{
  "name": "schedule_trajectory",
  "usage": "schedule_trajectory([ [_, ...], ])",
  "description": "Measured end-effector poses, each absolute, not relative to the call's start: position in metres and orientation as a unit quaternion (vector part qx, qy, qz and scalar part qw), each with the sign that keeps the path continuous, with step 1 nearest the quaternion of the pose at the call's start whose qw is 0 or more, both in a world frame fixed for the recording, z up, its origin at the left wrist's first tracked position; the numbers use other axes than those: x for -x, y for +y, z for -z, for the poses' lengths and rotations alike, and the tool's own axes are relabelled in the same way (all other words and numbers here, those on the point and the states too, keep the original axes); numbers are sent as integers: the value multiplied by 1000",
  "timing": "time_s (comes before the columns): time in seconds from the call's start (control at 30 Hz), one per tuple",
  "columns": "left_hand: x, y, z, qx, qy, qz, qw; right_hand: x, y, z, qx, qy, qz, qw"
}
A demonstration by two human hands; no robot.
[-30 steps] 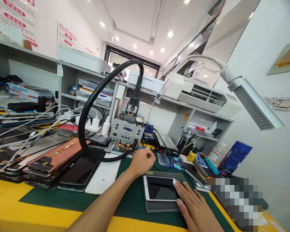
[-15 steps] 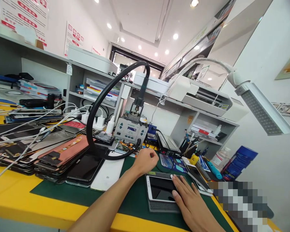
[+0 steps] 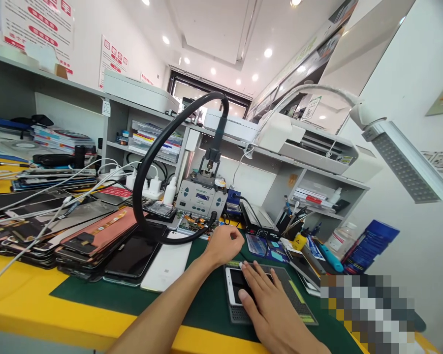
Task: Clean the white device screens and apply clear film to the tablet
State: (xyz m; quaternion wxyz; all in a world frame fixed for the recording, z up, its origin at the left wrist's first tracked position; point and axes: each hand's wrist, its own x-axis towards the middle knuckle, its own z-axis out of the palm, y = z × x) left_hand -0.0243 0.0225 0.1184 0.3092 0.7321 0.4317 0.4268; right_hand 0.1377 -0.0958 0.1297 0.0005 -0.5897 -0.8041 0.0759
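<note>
My right hand point(image 3: 271, 300) lies with outstretched fingers across the dark screen of a white-framed smartphone point(image 3: 230, 287), covering most of it. A small white bit shows at one fingertip; I cannot make out what it is. Under the phone is a dark perforated pad point(image 3: 239, 314) with yellow-green strips. My left hand point(image 3: 225, 245) is curled closed above the green mat point(image 3: 206, 295), just beyond the pad. Its fingers hide whatever may be in it. Behind it, an exposed circuit board point(image 3: 192, 223) lies before a grey hot air station point(image 3: 199, 196) with a thick black hose.
Stacked phone screens point(image 3: 92, 241) and a white tablet-like panel point(image 3: 166, 263) lie to the left. White cables point(image 3: 40, 236) cross those stacks. At right are a yellow bottle point(image 3: 299, 241), tools and a blue packet point(image 3: 371, 246). A lamp point(image 3: 406, 157) hangs above the right side.
My right hand has slid left across the phone, covering more of its screen and uncovering the pad's right side. My left hand has stayed closed in nearly the same place.
</note>
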Motion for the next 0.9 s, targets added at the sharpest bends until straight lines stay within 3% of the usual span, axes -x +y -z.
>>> schedule_trajectory([
  [0.9, 29, 24, -120, -716, 428, -432, 343, -109, -110, -119, 536, -839, -88, 25],
])
